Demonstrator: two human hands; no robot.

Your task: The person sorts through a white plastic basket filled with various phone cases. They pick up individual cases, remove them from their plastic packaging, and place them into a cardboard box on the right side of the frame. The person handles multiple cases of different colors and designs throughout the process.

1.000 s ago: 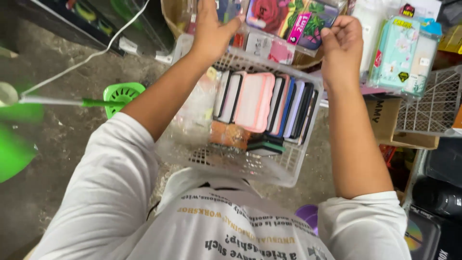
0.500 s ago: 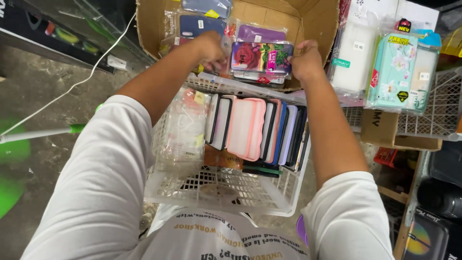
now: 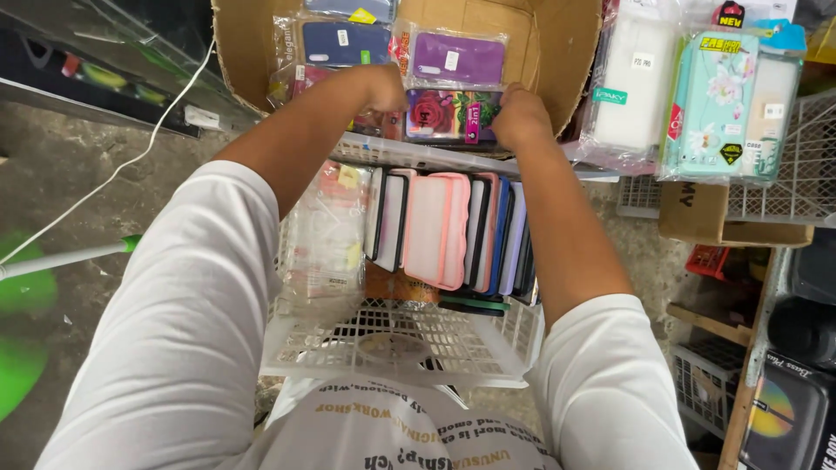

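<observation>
My left hand (image 3: 383,87) and right hand (image 3: 520,117) grip the rose case (image 3: 451,115), a packaged phone case printed with a red flower, at its two ends, just above the far rim of the white basket (image 3: 396,348). My fingers curl under and behind the pack; whether they are spread or pressed together I cannot tell, as only knuckles and hand backs show. The lower edge of the rose case is hidden by the basket rim. Behind it, the cardboard box (image 3: 557,52) holds a purple case (image 3: 459,57) and a navy case (image 3: 346,42); the box top is cut off by the frame. In the basket, a row of cases stands on edge, a pink case (image 3: 438,228) foremost; clear packs (image 3: 326,235) at its left are hard to make out. Teal packs (image 3: 723,100) hang close on the right. A white cord (image 3: 113,174) crosses the bare concrete floor (image 3: 78,218) at left.
</observation>
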